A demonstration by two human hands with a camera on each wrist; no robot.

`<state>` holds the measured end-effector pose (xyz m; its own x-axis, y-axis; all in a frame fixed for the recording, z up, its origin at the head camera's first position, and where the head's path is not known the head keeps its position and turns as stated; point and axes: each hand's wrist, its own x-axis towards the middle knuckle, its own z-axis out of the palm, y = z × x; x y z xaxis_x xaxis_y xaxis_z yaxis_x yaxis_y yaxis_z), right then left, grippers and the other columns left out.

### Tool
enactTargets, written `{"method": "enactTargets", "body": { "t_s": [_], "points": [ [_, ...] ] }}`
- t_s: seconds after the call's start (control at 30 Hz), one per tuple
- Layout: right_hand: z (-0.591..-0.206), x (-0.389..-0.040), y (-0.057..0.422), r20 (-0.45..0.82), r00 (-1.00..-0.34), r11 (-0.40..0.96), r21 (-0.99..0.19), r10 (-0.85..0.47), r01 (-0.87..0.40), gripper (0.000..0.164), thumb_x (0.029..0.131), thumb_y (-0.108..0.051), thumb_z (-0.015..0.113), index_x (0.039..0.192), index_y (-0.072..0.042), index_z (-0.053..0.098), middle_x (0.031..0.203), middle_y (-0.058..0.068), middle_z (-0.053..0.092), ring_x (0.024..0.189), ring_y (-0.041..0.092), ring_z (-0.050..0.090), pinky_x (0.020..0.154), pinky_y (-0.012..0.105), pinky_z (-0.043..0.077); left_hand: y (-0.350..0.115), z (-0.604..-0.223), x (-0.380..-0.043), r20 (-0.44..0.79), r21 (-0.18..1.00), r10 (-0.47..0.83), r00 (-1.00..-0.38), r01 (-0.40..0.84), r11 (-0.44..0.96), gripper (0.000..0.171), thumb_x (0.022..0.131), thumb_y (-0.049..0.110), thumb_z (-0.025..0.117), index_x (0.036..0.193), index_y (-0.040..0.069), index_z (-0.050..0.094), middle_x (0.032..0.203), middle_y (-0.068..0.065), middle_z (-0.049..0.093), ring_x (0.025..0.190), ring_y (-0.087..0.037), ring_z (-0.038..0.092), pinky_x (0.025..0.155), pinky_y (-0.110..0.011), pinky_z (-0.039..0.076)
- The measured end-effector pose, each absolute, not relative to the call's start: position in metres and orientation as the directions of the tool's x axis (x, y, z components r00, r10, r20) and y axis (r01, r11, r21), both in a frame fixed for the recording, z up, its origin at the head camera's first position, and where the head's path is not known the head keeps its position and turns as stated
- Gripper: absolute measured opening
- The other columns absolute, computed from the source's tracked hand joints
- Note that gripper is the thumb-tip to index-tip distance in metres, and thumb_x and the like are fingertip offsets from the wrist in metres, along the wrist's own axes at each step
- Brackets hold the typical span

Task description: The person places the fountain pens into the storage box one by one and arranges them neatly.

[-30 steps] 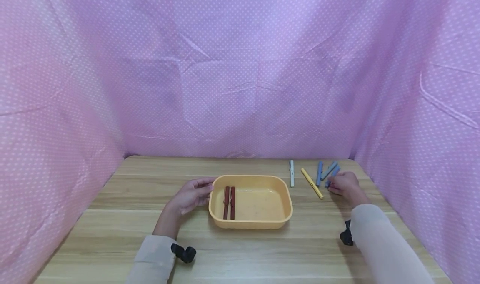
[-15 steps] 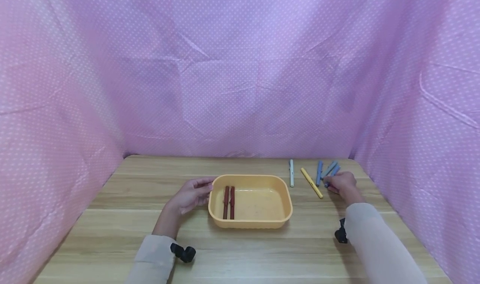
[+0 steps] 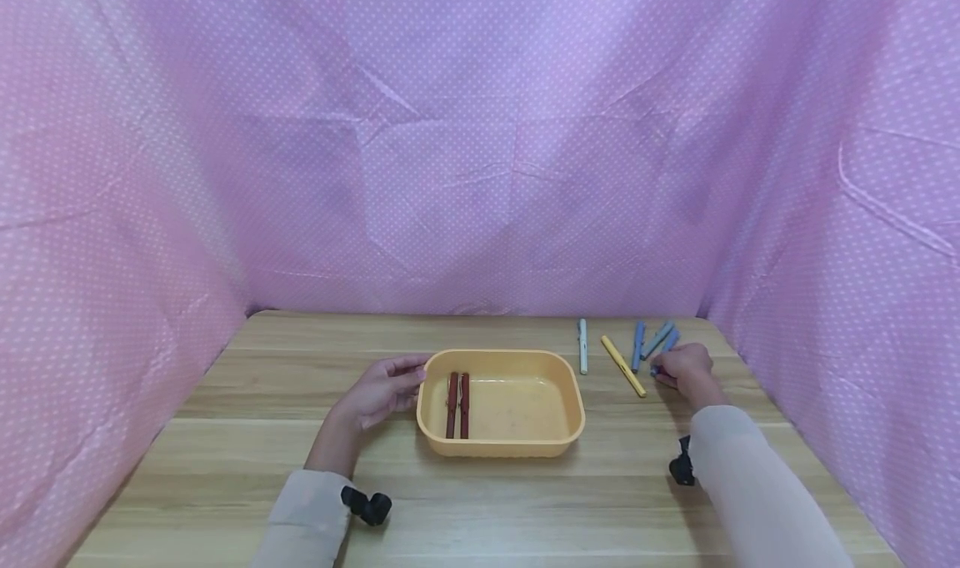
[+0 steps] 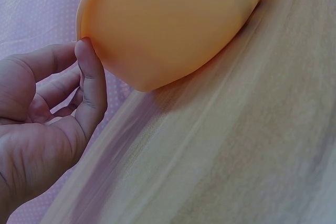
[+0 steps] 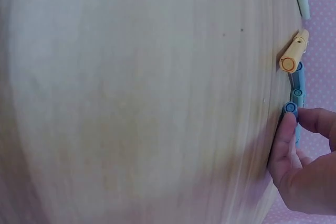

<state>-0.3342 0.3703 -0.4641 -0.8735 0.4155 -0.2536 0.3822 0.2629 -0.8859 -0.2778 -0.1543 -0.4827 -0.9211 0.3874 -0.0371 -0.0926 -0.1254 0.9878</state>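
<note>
My left hand (image 3: 382,393) pinches the left rim of a yellow plastic basin (image 3: 502,449) between thumb and fingers, as the left wrist view also shows. Two dark red pens (image 3: 465,405) lie side by side in the basin's left part. At the far right, my right hand (image 3: 688,366) pinches a blue pen (image 5: 290,108) near its close end; the pen's far part (image 3: 671,339) shows past the fingers. Beside it lie a grey-green pen (image 3: 657,340) and another blue pen (image 3: 638,347). Farther left are a yellow pen (image 3: 623,366), slanted, and a pale white-green pen (image 3: 582,347).
All of this rests on a wooden table (image 3: 510,510). Pink dotted cloth (image 3: 480,176) hangs behind the table and along both sides. A small black device (image 3: 367,506) is strapped at the left wrist, another (image 3: 682,464) at the right.
My right hand and sleeve have shifted slightly left, and the blue pen at its fingers has moved a little. The left hand and basin have stayed practically still.
</note>
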Motion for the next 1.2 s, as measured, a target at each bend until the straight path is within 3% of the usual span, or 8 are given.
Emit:
{"method": "enactTargets", "body": {
  "t_s": [0.1, 0.3, 0.53, 0.67, 0.9, 1.2],
  "points": [
    [-0.464, -0.334, 0.372, -0.257, -0.878, 0.261, -0.887, 0.405, 0.380, 0.022, 0.087, 0.005, 0.067, 0.108, 0.008, 0.059, 0.073, 0.004, 0.062, 0.059, 0.008, 0.063, 0.060, 0.025, 0.060, -0.154, -0.482, -0.278, -0.038, 0.988, 0.387, -0.921, -0.093, -0.124, 0.049, 0.104, 0.006, 0.058, 0.148, -0.008, 0.044, 0.123, -0.014, 0.064, 0.089, -0.014, 0.066, 0.078, -0.028, 0.059],
    [-0.460, -0.328, 0.371, -0.264, -0.889, 0.233, -0.901, 0.374, 0.366, 0.046, 0.090, 0.007, 0.062, 0.134, 0.017, 0.050, 0.080, 0.006, 0.062, 0.065, 0.010, 0.065, 0.065, 0.025, 0.061, -0.155, -0.482, -0.280, -0.033, 0.988, 0.393, -0.919, -0.089, -0.125, 0.049, 0.104, 0.007, 0.059, 0.148, -0.009, 0.045, 0.124, -0.015, 0.065, 0.091, -0.016, 0.067, 0.081, -0.031, 0.059],
    [-0.455, -0.323, 0.369, -0.266, -0.908, 0.204, -0.918, 0.323, 0.341, 0.060, 0.096, 0.007, 0.057, 0.150, 0.016, 0.033, 0.092, 0.010, 0.061, 0.070, 0.008, 0.064, 0.071, 0.024, 0.060, -0.156, -0.481, -0.281, -0.029, 0.988, 0.393, -0.919, -0.085, -0.127, 0.048, 0.104, 0.008, 0.060, 0.147, -0.008, 0.046, 0.124, -0.016, 0.065, 0.092, -0.017, 0.067, 0.082, -0.032, 0.059],
    [-0.454, -0.322, 0.372, -0.257, -0.922, 0.184, -0.931, 0.288, 0.317, 0.067, 0.096, 0.006, 0.054, 0.155, 0.013, 0.022, 0.098, 0.010, 0.059, 0.072, 0.008, 0.062, 0.071, 0.023, 0.060, -0.157, -0.481, -0.281, -0.030, 0.989, 0.391, -0.920, -0.085, -0.124, 0.049, 0.103, 0.008, 0.061, 0.147, -0.008, 0.046, 0.123, -0.016, 0.066, 0.092, -0.017, 0.067, 0.081, -0.032, 0.059],
    [-0.455, -0.319, 0.374, -0.227, -0.942, 0.119, -0.958, 0.249, 0.262, 0.078, 0.095, 0.008, 0.057, 0.161, 0.003, 0.016, 0.084, 0.005, 0.062, 0.067, 0.007, 0.062, 0.063, 0.023, 0.058, -0.156, -0.482, -0.282, -0.032, 0.989, 0.397, -0.917, -0.086, -0.119, 0.049, 0.103, 0.008, 0.060, 0.147, -0.008, 0.046, 0.124, -0.016, 0.066, 0.092, -0.017, 0.067, 0.081, -0.032, 0.059],
    [-0.444, -0.313, 0.373, -0.205, -0.961, 0.192, -0.952, 0.184, 0.239, 0.070, 0.101, 0.002, 0.054, 0.160, 0.004, 0.018, 0.089, 0.002, 0.065, 0.066, 0.008, 0.062, 0.063, 0.022, 0.057, -0.157, -0.483, -0.282, -0.032, 0.988, 0.404, -0.914, -0.089, -0.124, 0.049, 0.104, 0.008, 0.060, 0.148, -0.008, 0.046, 0.121, -0.013, 0.066, 0.091, -0.016, 0.067, 0.080, -0.031, 0.059]
  ]
}}
